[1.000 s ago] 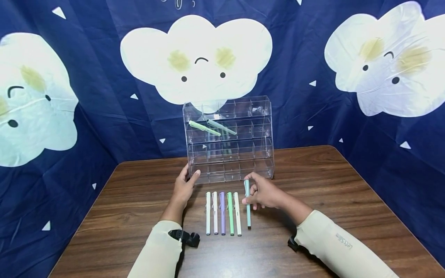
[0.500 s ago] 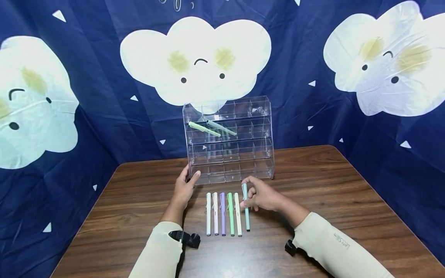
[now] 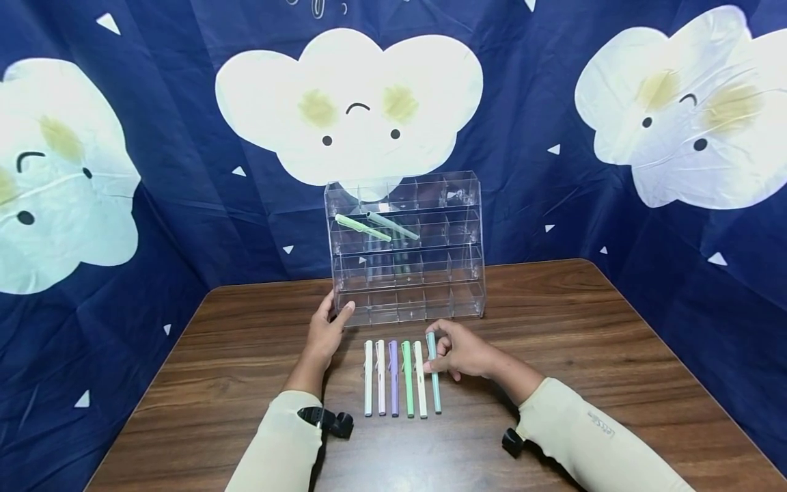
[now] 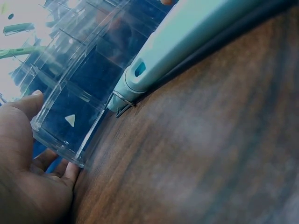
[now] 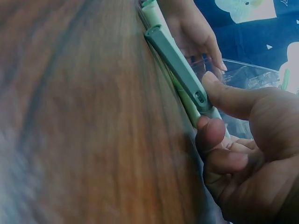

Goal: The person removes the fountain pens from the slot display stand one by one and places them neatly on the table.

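Note:
My right hand (image 3: 464,352) pinches a light-blue pen (image 3: 436,393) between thumb and fingers, at the right end of a row of pens. In the right wrist view, thumb and forefinger grip this pen (image 5: 175,63) near its cap end. To its left lie a cream pen (image 3: 421,393), a green pen (image 3: 408,383), a purple pen (image 3: 394,383) and two pale ones, all roughly parallel. My left hand (image 3: 324,335) holds the lower left corner of a clear acrylic rack (image 3: 408,316), thumb in front; its other fingers are partly hidden at the rack's side (image 4: 58,95).
Tiered compartments make up the rack, standing toward the back of the wooden table (image 3: 246,355). A light-green pen (image 3: 363,227) and a grey-blue pen (image 3: 393,225) lie slanted in an upper tier. Behind hangs a blue curtain (image 3: 522,191) with white clouds.
My right hand has moved slightly left and toward me, bringing the light-blue pen down beside the cream one, nearly level with the row. The left hand stays on the rack.

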{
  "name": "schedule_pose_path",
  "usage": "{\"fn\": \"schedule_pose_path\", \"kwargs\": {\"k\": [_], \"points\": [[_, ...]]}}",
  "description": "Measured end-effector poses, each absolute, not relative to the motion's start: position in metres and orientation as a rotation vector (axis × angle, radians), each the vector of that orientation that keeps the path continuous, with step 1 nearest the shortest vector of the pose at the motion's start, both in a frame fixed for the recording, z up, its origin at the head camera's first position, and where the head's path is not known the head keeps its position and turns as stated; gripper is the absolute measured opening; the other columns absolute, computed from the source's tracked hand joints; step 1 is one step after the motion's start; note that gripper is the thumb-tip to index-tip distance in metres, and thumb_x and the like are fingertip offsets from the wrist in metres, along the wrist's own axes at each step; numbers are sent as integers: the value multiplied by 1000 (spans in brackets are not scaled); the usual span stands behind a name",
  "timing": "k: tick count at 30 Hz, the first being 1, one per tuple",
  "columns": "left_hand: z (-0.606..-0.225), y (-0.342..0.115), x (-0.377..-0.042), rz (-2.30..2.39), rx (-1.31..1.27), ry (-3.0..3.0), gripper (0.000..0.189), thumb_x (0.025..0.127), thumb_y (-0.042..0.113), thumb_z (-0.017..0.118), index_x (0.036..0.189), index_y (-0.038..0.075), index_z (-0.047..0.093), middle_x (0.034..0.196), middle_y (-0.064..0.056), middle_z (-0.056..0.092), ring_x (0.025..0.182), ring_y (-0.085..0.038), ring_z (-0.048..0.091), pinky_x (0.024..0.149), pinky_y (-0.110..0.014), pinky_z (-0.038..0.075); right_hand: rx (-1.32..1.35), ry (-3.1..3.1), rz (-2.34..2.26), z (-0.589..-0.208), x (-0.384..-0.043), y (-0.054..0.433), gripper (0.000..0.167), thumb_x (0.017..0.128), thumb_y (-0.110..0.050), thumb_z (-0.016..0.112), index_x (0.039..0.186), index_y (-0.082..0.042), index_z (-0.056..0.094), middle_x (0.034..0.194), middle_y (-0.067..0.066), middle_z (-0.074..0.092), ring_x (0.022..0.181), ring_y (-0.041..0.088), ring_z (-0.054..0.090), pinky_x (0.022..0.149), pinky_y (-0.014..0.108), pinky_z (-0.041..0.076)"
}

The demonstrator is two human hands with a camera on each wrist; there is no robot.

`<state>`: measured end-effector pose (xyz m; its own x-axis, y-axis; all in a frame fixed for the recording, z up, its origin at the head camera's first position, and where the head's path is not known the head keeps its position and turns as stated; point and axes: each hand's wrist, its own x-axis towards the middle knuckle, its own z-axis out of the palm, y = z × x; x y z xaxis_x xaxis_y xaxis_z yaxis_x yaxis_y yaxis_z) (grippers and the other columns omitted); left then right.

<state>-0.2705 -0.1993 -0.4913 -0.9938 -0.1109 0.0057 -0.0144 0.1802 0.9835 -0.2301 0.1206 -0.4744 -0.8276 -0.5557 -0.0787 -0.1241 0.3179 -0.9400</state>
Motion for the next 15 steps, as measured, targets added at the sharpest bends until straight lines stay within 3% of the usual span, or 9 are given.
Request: {"fn": "schedule_pose_path", "kwargs": {"k": [15], "points": [[-492,-198,-271,-1934,131,-2345,72,111,32,66,174,20,32,171,-22,45,159,-39,43,123,-56,43,-605,2232,-1516,-484,-228,119,74,90,-4,87,150,16,47,72,-1,59,46,9,47,46,22,43]]}}
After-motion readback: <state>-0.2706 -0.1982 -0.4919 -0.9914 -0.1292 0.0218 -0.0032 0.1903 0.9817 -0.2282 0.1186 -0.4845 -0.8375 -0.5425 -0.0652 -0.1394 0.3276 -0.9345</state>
